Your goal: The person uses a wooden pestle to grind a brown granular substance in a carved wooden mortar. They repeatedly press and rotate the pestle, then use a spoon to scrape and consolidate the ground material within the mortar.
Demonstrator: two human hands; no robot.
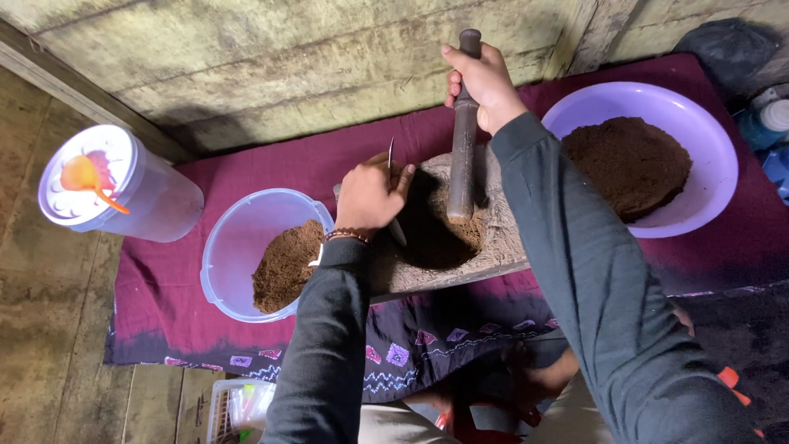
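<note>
Wooden pestle [463,131] gripped upright by right hand [485,82], tip down in stone mortar [493,238] of brown powder (centre, on maroon cloth [164,288]); left hand [370,197] closed around thin metal spoon [391,177] at rim.

Pestle [464,131]: dark grey-brown. Mortar [485,238]: pale grey stone, brown powder [444,238] inside. Basin [707,156] right of grip: lilac, dark brown powder. Container [238,238] left: clear bluish. Cloth [271,168]: maroon, embroidered purple-white edge. Sleeves [600,279]: dark grey. Jar lid [82,177]: white, orange scoop.

Dark long sleeves [592,271], beaded bracelet [345,235] on left wrist.
</note>
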